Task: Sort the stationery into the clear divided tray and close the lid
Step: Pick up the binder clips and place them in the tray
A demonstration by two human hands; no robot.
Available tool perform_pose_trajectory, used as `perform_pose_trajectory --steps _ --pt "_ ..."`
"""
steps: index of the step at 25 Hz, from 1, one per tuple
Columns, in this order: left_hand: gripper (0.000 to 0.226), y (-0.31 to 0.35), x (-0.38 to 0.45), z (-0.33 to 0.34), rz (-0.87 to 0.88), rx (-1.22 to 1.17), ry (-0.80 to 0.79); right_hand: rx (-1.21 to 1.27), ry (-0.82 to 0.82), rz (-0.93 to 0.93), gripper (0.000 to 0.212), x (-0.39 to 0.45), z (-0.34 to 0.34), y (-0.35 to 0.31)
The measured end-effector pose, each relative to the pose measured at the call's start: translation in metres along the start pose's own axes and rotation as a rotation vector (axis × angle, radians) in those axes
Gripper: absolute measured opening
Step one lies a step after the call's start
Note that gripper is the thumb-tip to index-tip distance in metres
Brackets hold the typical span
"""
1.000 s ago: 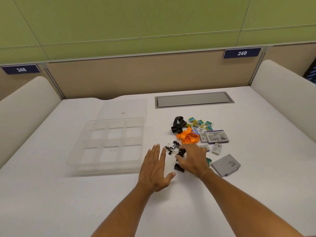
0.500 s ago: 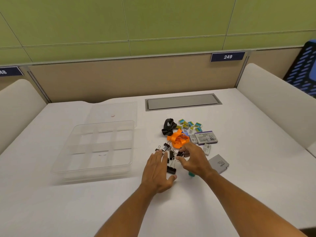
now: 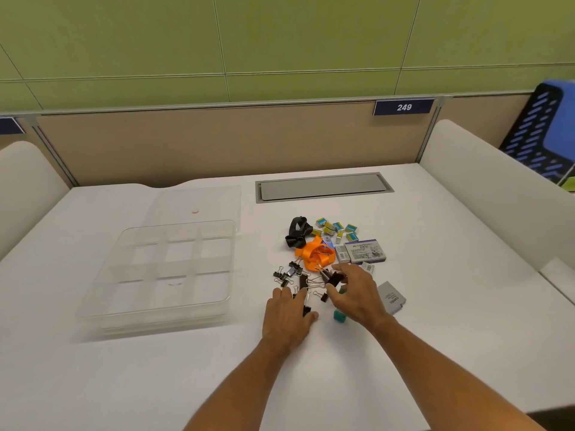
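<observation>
The clear divided tray (image 3: pixel 93 303) sits empty on the left of the white desk, its clear lid (image 3: pixel 217 197) lying flat behind it. A pile of stationery lies to its right: black binder clips (image 3: pixel 287 273), an orange ribbon (image 3: pixel 314 253), a black strap (image 3: pixel 297 234), small yellow-teal boxes (image 3: pixel 337 228), staple boxes (image 3: pixel 364 251), a grey eraser box (image 3: pixel 392 298) and a teal cube (image 3: pixel 339 316). My left hand (image 3: pixel 287 317) rests flat on the binder clips, one large clip under its fingers. My right hand (image 3: pixel 357 293) pinches a black binder clip (image 3: pixel 334 279).
A grey cable hatch (image 3: pixel 323 188) is set into the desk behind the pile. White padded side panels stand at left (image 3: pixel 28 188) and right (image 3: pixel 485 188). A beige partition with a "249" label (image 3: pixel 404 107) closes the back.
My left hand moved right onto the binder clips. My right hand closed its fingers on a black clip. A teal cube came into view below my right hand.
</observation>
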State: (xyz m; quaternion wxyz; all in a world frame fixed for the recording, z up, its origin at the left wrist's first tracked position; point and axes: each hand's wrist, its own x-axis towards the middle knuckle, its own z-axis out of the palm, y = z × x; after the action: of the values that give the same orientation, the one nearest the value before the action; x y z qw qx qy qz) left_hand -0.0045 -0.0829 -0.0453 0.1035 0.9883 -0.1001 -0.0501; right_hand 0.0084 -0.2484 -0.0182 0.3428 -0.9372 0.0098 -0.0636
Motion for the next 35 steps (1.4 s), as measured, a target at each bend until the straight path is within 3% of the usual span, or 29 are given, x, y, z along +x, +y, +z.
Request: perform_pose_trajectory --steps 4,8,10,14,17,20,23,25,27,30,35 --pt "0.058 0.0 0.0 -0.001 0.003 -0.06 0.01 -0.026 -0.015 0.086 0.056 -0.001 -0.008 -0.002" --pt "0.057 -0.009 -0.003 -0.007 0.039 -0.19 0.033 0.217 0.067 0.26 0.027 0.008 -0.009 -0.004" --pt "0.043 -0.015 -0.002 -0.01 0.069 -0.216 0.04 0.344 0.119 0.351 0.011 0.016 -0.006 -0.006" --pt "0.02 -0.023 0.008 -0.018 0.068 -0.297 0.041 0.387 0.107 0.417 0.015 0.03 -0.004 -0.01" --pt "0.015 -0.024 0.015 -0.023 0.07 -0.311 0.026 0.253 0.002 0.325 0.02 0.035 -0.002 -0.008" --pt "0.015 -0.025 0.024 -0.024 0.071 -0.271 0.02 -0.047 -0.166 0.166 0.02 0.04 -0.001 -0.002" --pt "0.021 -0.026 0.035 -0.021 0.086 -0.219 0.029 -0.296 -0.312 0.02 0.008 0.045 -0.001 0.001" --pt "0.032 -0.026 0.042 -0.02 0.087 -0.199 0.017 -0.402 -0.363 -0.056 0.027 0.049 -0.001 0.001" --pt "0.046 -0.027 0.048 -0.019 0.09 -0.185 -0.019 -0.472 -0.38 -0.106 0.04 0.054 0.002 0.003" --pt "0.059 -0.027 0.054 -0.019 0.118 -0.12 -0.094 -0.527 -0.442 -0.113 0.041 0.058 0.007 0.006" --pt "0.068 -0.024 0.064 -0.021 0.133 -0.044 -0.164 -0.417 -0.423 -0.108 0.043 0.065 0.0 0.008"
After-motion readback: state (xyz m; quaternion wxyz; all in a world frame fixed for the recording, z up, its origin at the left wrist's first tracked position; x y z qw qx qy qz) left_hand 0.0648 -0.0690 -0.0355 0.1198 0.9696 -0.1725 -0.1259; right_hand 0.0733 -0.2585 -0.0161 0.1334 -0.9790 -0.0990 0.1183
